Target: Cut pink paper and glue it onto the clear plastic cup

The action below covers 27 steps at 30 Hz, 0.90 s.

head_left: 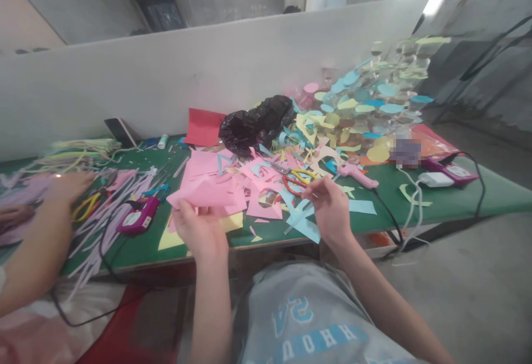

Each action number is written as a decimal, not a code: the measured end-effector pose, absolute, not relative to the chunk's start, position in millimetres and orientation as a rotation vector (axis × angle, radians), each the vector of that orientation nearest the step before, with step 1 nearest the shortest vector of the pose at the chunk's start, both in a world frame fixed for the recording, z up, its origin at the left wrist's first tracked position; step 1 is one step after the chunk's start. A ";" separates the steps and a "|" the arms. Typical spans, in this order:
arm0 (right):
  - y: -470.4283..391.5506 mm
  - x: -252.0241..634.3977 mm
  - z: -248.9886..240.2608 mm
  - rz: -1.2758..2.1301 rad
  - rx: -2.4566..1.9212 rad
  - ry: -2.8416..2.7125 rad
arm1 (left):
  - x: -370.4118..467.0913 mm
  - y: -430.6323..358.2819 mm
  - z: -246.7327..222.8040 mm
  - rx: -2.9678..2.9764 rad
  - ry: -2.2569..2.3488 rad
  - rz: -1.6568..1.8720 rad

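My left hand [199,234] is closed on a folded sheet of pink paper [211,193], thumb on top, held just above the table's front edge. My right hand [330,209] pinches the looped handle of a pair of scissors [293,185] with red and yellow handles. The blades point away to the left over the scraps, apart from the sheet. Under and around both hands lie pink sheets [203,167], one cut with a round hole, yellow paper [230,221] and light blue offcuts [305,225].
A pink glue gun [358,175] lies right of my hand, its cable running off the edge. Behind are a black plastic bag [257,123] and stacked clear cups with coloured paper discs [361,108]. Purple power strips [139,214] sit either side. A co-worker's arm [45,231] works at left.
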State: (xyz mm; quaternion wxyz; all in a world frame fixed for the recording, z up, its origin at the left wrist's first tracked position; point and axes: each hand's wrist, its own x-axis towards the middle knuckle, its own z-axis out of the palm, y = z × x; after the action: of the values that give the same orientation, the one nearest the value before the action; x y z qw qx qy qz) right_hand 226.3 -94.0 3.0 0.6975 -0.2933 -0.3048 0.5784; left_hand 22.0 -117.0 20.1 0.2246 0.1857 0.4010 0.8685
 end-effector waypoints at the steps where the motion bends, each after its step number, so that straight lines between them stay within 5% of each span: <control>1: -95.0 229.8 8.4 1.413 -0.549 -0.599 | 20.8 -118.2 22.5 0.555 1.122 2.428; 8: -110.5 242.0 24.0 1.975 0.337 -0.105 | 65.5 -129.2 14.5 1.082 1.718 2.047; 13: -117.2 248.8 31.3 2.023 0.698 -0.049 | 85.3 -127.8 2.0 1.406 1.490 1.691; 27: -114.2 251.6 33.7 1.936 0.482 -0.017 | 106.4 -154.8 29.8 1.837 1.025 0.924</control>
State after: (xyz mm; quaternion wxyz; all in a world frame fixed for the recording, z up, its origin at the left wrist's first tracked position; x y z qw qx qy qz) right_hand 251.6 -114.2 33.7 0.5425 0.2030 -0.0071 0.8152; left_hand 106.4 -154.8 29.8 0.4096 0.7294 0.4070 0.3669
